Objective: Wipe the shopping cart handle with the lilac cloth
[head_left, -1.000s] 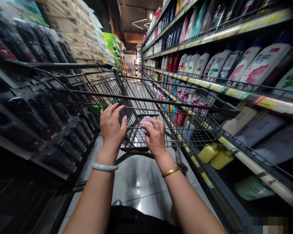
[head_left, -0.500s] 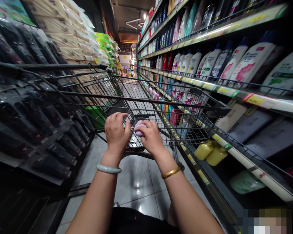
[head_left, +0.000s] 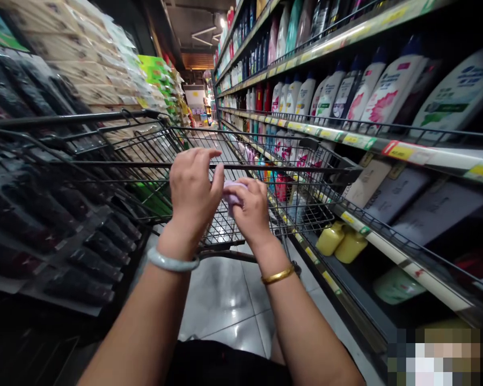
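My right hand (head_left: 251,210) is closed round a small bunched pale purple cloth (head_left: 234,188), part of which is covered by the fingers. Just left of it, my left hand (head_left: 195,190) is raised with its thumb apart from the curved fingers, and nothing shows in it. Both hands are over the near side of a black wire shopping cart (head_left: 241,166). A pale bangle (head_left: 173,261) circles the left wrist and a gold bangle (head_left: 277,275) the right.
On the right run shelves with shampoo bottles (head_left: 390,88), boxes (head_left: 402,185) and yellow jars (head_left: 342,242). Dark packaged goods (head_left: 76,241) hang at the left, by stacked beige packs (head_left: 92,69). A tiled aisle floor (head_left: 221,300) lies below and stretches ahead.
My left hand has risen and looks larger. The right hand has lifted slightly, still holding the purple cloth. The cart and shelves have shifted left in view.
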`<state>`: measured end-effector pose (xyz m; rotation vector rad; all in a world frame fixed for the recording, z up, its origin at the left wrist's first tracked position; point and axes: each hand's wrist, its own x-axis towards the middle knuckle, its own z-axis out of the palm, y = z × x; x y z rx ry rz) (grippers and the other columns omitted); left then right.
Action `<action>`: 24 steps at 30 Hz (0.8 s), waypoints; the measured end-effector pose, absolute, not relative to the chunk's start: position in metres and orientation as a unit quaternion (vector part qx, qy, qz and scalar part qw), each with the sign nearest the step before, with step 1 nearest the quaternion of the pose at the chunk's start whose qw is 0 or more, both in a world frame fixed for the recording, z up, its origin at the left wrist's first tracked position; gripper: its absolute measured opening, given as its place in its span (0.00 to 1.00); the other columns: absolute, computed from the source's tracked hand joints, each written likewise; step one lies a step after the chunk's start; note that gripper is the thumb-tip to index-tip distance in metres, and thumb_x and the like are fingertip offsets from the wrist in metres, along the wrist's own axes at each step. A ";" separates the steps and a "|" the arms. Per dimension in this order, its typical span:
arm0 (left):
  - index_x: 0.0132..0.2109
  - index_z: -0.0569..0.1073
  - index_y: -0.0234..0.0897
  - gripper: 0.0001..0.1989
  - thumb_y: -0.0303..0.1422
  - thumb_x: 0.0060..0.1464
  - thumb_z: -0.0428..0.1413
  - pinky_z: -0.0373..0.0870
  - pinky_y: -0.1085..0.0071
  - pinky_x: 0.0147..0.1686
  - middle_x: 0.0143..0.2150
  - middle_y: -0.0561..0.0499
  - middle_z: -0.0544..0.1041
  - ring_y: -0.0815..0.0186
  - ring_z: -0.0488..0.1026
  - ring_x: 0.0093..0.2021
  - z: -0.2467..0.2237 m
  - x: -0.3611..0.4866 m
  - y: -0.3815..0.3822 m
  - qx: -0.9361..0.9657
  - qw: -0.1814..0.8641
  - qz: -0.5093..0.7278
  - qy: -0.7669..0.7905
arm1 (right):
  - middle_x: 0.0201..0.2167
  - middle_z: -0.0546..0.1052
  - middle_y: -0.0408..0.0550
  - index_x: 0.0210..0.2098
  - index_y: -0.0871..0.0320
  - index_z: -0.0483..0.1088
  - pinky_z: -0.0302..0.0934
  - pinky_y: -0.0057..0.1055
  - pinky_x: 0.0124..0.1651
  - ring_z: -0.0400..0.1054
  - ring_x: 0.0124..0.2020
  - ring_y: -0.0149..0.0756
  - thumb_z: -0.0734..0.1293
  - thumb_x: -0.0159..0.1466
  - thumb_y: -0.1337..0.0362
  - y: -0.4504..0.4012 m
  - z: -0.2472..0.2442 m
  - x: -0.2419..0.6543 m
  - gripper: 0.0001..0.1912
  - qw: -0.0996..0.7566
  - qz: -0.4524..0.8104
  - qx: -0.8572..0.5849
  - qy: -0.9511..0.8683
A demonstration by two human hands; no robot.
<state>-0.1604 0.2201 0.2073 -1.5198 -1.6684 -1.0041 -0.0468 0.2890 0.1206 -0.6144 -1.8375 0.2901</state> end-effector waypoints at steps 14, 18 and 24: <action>0.31 0.82 0.33 0.37 0.44 0.72 0.35 0.59 0.57 0.39 0.29 0.36 0.80 0.52 0.75 0.33 0.208 -0.184 0.268 -0.547 0.370 -0.221 -0.718 | 0.51 0.78 0.48 0.44 0.48 0.82 0.64 0.48 0.65 0.69 0.57 0.43 0.66 0.66 0.75 0.307 0.129 -0.026 0.17 0.664 0.059 -0.263 -0.698; 0.28 0.80 0.35 0.35 0.43 0.71 0.37 0.58 0.58 0.37 0.25 0.40 0.77 0.55 0.74 0.31 0.207 -0.190 0.270 -0.556 0.388 -0.224 -0.701 | 0.50 0.76 0.50 0.44 0.51 0.80 0.65 0.52 0.62 0.71 0.55 0.44 0.66 0.66 0.73 0.319 0.129 -0.012 0.14 0.743 0.043 -0.314 -0.590; 0.27 0.79 0.35 0.33 0.42 0.71 0.37 0.57 0.59 0.38 0.26 0.40 0.78 0.55 0.74 0.32 0.208 -0.199 0.272 -0.559 0.381 -0.224 -0.702 | 0.53 0.74 0.51 0.45 0.50 0.80 0.65 0.52 0.62 0.69 0.57 0.45 0.66 0.65 0.74 0.317 0.124 -0.018 0.16 0.709 0.041 -0.289 -0.642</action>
